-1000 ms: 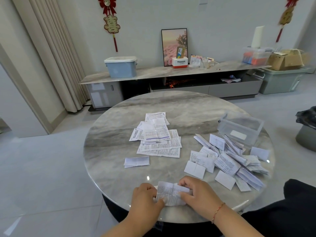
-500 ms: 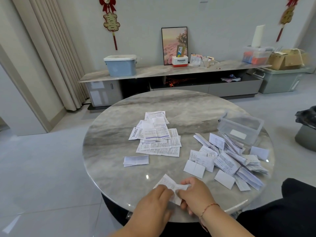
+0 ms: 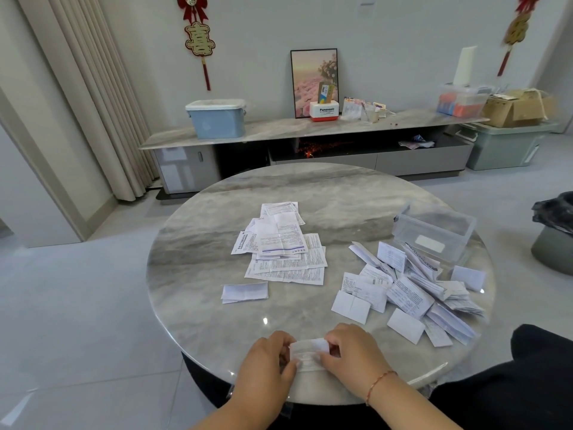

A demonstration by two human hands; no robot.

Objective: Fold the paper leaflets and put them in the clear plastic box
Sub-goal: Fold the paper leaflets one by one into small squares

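Observation:
A small folded leaflet (image 3: 307,353) lies at the near edge of the round marble table (image 3: 201,265). My left hand (image 3: 266,367) pinches its left side and my right hand (image 3: 353,358) pinches its right side. A stack of flat, unfolded leaflets (image 3: 285,246) sits in the table's middle. One folded leaflet (image 3: 245,292) lies alone to the left. A heap of folded leaflets (image 3: 412,290) spreads across the right side, in front of the clear plastic box (image 3: 434,231), which stands open at the far right.
Beyond the table runs a long low cabinet (image 3: 310,128) with a blue lidded bin (image 3: 217,117), a framed picture (image 3: 314,82) and storage boxes. A black-bagged waste bin (image 3: 555,231) stands on the floor at the right. Curtains hang at the left.
The leaflet between my hands has gone from a wider creased sheet to a smaller folded strip. Both hands stayed at the near table edge, pressing and turning it.

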